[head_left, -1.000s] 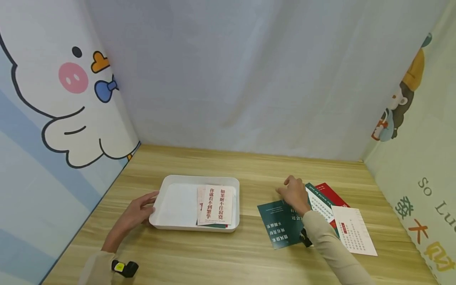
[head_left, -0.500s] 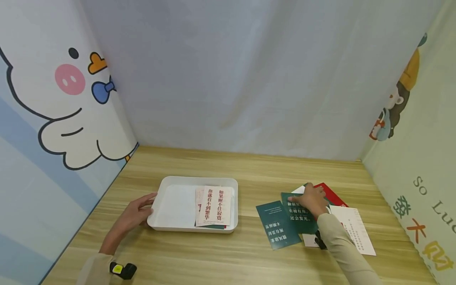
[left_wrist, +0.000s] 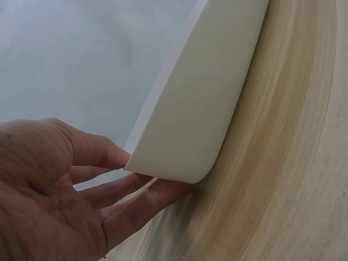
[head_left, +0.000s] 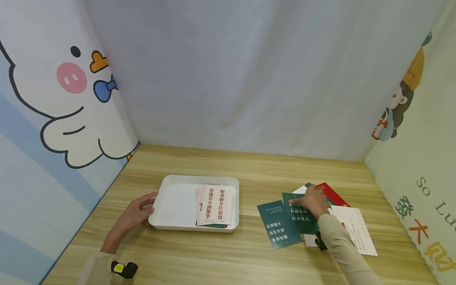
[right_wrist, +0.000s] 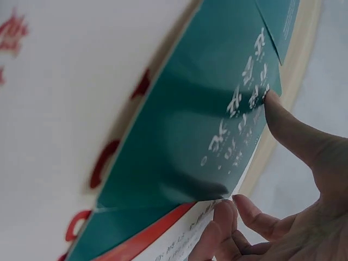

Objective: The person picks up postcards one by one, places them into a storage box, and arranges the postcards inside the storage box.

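Note:
At the left, my left hand (head_left: pixel 137 211) holds the left edge of a white tray (head_left: pixel 171 206). In the left wrist view, the thumb is at the tray's rim and the fingers lie against its outside and lower edge. Several printed cards (head_left: pixel 218 206) lie in the tray's right half, a pink-and-white one on top. On the right, my right hand (head_left: pixel 313 201) holds a dark green card (head_left: pixel 303 225) with white writing. In the right wrist view, the thumb (right_wrist: pixel 288 122) is at one edge and curled fingers are at another. Its middle is partly hidden by the hand in the head view.
Another green card (head_left: pixel 278 225) overlaps the held one at its left. A red card (head_left: pixel 333 194) and a white card (head_left: pixel 354 229) lie to the right, partly under the arm. Curtains with cartoon prints enclose the wooden table (head_left: pixel 213 261).
My right hand has shifted right, from above the green cards' far edge to the upper right of one card, uncovering more of its writing. My left hand stays at the tray.

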Demonstrator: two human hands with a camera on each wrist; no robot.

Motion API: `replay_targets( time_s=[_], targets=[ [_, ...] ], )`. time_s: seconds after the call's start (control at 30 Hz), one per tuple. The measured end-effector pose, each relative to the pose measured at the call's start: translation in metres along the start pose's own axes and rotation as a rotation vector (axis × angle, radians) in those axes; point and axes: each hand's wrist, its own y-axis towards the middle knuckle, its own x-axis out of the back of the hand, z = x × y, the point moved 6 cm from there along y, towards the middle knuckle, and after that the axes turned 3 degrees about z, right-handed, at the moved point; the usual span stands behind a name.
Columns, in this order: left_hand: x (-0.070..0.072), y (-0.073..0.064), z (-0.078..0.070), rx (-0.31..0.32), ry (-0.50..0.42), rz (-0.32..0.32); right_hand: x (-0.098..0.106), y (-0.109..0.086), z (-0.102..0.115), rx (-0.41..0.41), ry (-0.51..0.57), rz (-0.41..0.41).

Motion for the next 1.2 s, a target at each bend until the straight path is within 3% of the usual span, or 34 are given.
replay_targets(
  time_s=[0.27, 1.2],
  targets=[
    [0.0006, -0.0006, -0.0013, -0.003, -0.008, 0.004, 0.0016, 0.0016, -0.0016, -0.023, 0.017, 0.005],
    [0.0005, -0.0022, -0.0038, -0.008, -0.010, 0.016, 0.0082, 0.0043, -0.0039, 0.021, 0.062, -0.017]
  ],
)
